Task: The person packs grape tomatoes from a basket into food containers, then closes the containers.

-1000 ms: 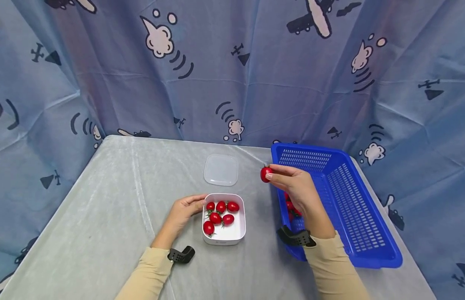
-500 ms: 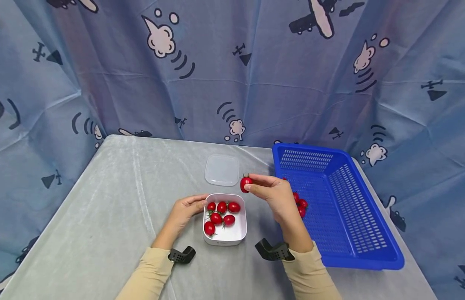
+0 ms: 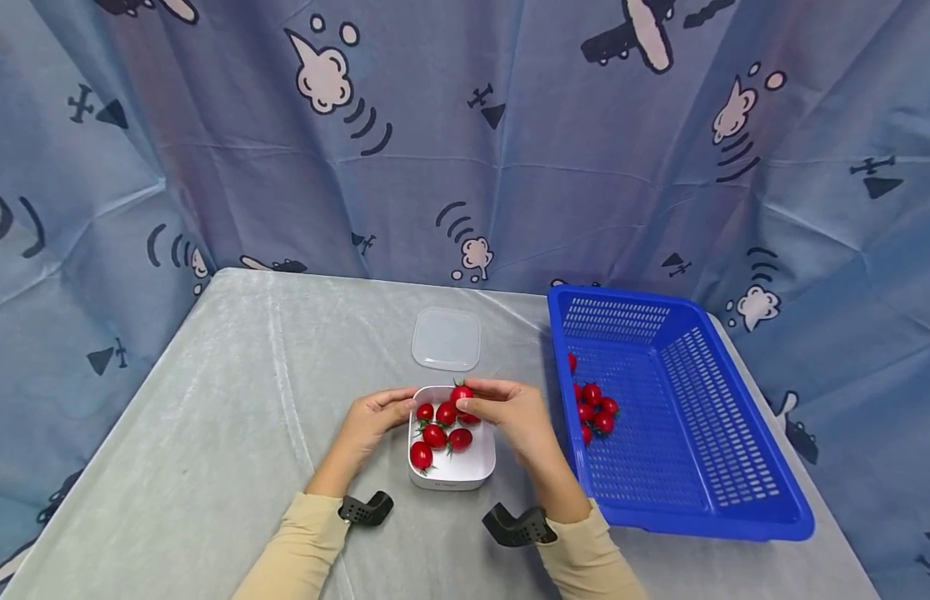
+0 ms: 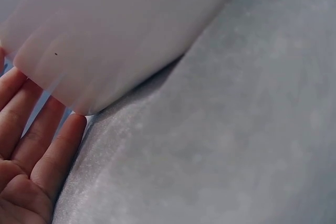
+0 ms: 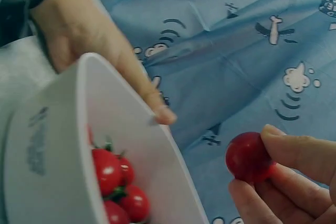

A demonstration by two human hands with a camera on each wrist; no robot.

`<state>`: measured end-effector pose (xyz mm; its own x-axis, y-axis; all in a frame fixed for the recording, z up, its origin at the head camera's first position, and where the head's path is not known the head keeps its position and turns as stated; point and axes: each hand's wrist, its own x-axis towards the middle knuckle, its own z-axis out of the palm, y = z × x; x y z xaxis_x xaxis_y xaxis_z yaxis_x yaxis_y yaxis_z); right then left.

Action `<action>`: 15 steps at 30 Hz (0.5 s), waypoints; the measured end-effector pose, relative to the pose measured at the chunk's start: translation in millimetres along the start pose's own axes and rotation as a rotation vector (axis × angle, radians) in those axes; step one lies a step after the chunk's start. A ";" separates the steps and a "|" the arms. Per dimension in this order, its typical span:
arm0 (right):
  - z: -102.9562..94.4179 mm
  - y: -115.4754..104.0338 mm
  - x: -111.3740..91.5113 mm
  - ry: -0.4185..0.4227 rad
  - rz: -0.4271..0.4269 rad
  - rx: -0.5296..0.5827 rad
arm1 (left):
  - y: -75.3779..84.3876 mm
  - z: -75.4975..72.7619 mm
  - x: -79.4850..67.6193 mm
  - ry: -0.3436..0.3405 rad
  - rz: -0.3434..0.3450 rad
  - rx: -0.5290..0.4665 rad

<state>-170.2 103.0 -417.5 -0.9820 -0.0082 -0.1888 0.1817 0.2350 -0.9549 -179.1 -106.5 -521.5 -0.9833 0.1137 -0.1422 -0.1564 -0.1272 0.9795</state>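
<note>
A white square food container [image 3: 452, 475] stands on the table, holding several red cherry tomatoes [image 3: 434, 437] with green stems. My left hand [image 3: 371, 425] grips it at the left: the thumb tip lies at the rim and the fingertips [image 4: 73, 124] meet the outer wall. Over the container's back right corner, my right hand [image 3: 513, 414] pinches one cherry tomato [image 3: 461, 396] between thumb and fingers. The right wrist view shows that held tomato [image 5: 250, 157] from below, apart from the ones inside the container.
A translucent square lid [image 3: 446, 339] lies on the table behind the container. To the right stands a blue perforated plastic basket [image 3: 690, 500], with several cherry tomatoes [image 3: 594, 408] along its left side. A patterned blue curtain [image 3: 405, 167] hangs behind the table.
My right hand has carried the cherry tomato left from beside the basket to above the container. More tomatoes in the basket now show. My left hand has stayed at the container.
</note>
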 end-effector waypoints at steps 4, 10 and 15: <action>11.2 8.3 1.5 -0.015 -0.017 0.005 | -1.2 -0.6 0.0 0.007 -0.007 -0.006; 23.5 17.7 3.4 -0.050 -0.008 -0.027 | -1.5 -1.7 0.0 0.006 0.009 -0.004; 30.8 20.4 5.1 -0.057 0.000 -0.095 | -2.4 -1.8 1.5 0.005 0.014 -0.002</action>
<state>-169.8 77.8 -445.0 -0.9770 -0.0627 -0.2040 0.1731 0.3261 -0.9293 -180.3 -107.8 -524.4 -0.9859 0.1066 -0.1288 -0.1423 -0.1306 0.9812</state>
